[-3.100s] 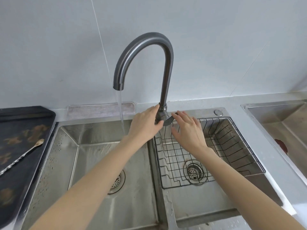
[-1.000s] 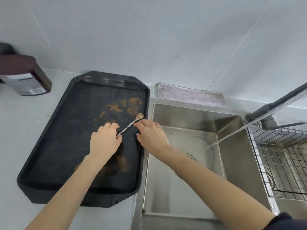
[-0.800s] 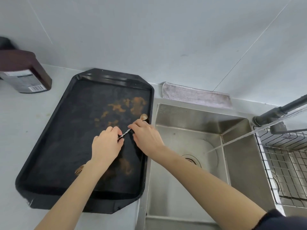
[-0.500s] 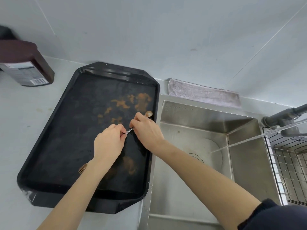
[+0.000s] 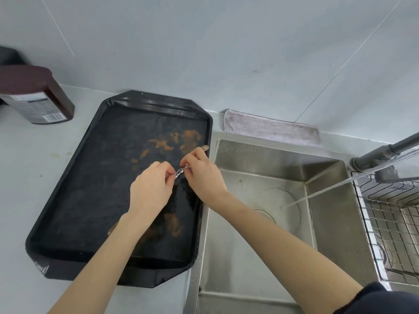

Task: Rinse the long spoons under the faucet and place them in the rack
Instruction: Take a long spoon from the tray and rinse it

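Nearest to me, both forearms reach in from the bottom edge, the right one with a dark sleeve at the lower corner. My left hand sits over the black tray, fingers curled, pinching the twisted metal shaft of a long spoon. My right hand pinches the same shaft just beside it, so the two hands nearly touch, with only a short shiny length visible between them. The spoon's bowl end shows past the right fingertips at the tray's right rim; a brownish end shows under the left wrist, and I cannot tell whether it belongs to the same spoon. The tray lies on the grey tabletop, its floor marked with orange-brown stains. To its right is the steel sink, with a stream of water slanting into it from the faucet at the right edge. The wire rack occupies the far-right basin. Further back, a folded grey cloth lies behind the sink and a dark brown container stands at far left against the wall
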{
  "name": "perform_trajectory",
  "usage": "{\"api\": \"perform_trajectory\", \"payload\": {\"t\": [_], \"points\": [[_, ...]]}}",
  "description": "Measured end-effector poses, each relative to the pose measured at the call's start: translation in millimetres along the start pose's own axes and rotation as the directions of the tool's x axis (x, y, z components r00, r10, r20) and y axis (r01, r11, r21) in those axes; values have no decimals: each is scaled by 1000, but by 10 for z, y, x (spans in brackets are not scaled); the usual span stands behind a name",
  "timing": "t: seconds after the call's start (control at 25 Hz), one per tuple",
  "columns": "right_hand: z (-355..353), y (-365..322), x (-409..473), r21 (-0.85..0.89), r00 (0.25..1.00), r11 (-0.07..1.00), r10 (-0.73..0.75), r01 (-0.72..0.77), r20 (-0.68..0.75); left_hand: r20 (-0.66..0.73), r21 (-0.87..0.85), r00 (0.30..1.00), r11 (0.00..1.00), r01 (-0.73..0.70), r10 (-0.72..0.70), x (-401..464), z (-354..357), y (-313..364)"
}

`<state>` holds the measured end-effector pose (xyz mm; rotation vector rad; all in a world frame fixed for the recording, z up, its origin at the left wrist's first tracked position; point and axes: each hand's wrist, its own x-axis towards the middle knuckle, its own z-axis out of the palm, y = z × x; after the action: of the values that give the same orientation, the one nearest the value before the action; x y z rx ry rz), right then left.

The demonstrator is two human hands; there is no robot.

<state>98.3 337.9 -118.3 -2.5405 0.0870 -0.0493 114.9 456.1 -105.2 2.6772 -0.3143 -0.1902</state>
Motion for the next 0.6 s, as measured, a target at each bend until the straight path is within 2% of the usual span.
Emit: {"api": "perform_trajectory", "payload": {"t": [0.12,0.2,0.32,0.44,0.6], "points": [[-144,-2,-100,274,981,951,175,-146,-85,-2,-42,1000,999,-22,22,-41,-26,140],[-261,24,-167,474,941,846,324,-244,-94,6,-70,999,997,-38,38,-64,-31,257],[-475,103,-284,674,866,659,497,-335,-57,13,-134,997,989,-68,71,-137,-37,494],[-732,210,-447,797,822,502,569,-335,-13,24,-264,994,959,-100,110,-220,-7,750],[-1030,413,-709,815,796,491,603,-308,-63,76,-349,985,929,-122,158,-357,113,1113]]}}
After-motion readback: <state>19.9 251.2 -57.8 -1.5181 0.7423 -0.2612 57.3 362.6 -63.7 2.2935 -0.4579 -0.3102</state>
